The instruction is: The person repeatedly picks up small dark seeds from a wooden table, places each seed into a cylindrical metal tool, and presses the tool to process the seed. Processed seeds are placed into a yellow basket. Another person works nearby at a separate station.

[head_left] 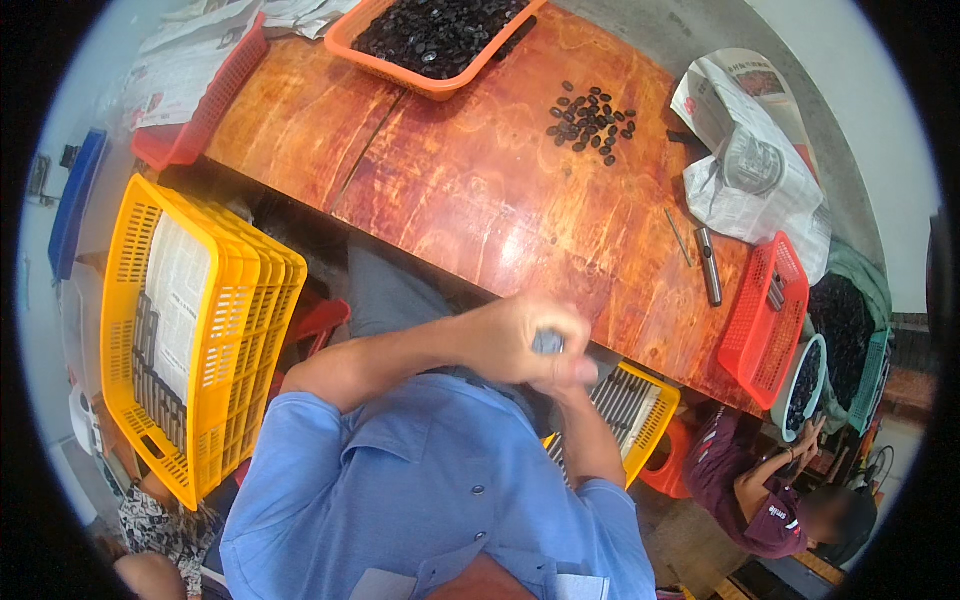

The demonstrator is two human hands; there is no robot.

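Note:
My left hand (518, 335) is closed, its fingers curled round, in front of my body at the table's near edge. Against it, slightly lower and to the right, is my right hand (562, 374), closed too. Whatever they hold between them, if anything, is hidden by the fingers. On the wooden table (480, 190) beyond, a loose group of small black oval pieces (595, 122) lies spread out. A dark metal cylinder (709, 268) and a thin rod (679, 238) lie to the right of my hands.
An orange basket (440, 90) of black pieces stands at the far edge. Yellow crates (205, 330) with dark bars stand left; another yellow crate (648, 425) is at my right. A red basket (745, 335) and newspaper (750, 190) lie right. A co-worker (745, 480) sits lower right.

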